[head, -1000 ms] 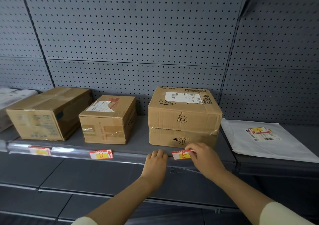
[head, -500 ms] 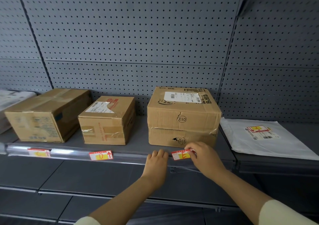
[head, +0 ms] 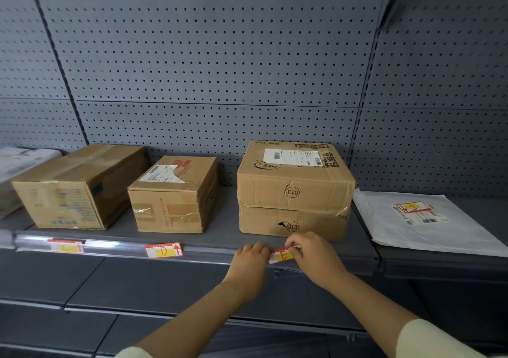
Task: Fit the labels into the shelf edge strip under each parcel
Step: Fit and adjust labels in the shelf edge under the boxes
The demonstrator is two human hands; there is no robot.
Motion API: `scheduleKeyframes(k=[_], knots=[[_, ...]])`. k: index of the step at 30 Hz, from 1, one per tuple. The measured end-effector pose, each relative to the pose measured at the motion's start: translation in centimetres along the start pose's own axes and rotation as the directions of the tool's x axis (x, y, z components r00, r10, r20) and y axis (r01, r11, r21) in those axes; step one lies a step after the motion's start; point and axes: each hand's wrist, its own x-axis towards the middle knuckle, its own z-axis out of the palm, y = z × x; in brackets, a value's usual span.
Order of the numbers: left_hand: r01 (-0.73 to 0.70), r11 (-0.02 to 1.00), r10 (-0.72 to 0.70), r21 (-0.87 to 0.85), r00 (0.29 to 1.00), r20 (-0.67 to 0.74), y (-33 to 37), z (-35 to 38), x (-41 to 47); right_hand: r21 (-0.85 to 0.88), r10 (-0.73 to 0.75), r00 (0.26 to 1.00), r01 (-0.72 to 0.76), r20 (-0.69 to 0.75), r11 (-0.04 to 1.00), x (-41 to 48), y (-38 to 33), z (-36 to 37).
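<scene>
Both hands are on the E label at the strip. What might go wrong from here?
1. The E label sits tilted against the strip, pinched by the right hand; it may crease or seat crooked.
2. The left hand presses the clear strip, which might pop off the shelf edge.
3. The D label looks slightly crooked and could slip out.

Parcel depot, grey pegboard shelving (head: 209, 55), labelled cardboard parcels (head: 294, 190)
</scene>
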Motion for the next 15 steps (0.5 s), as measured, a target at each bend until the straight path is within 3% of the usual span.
scheduleKeyframes(k=[15], knots=[[0.026,0.999,-0.026,-0.028,1.0,0.003,-0.06,0.18,0.16,-0.109,-0.001,1.0,0.003,0.02,0.994,0.32,-0.73,0.53]])
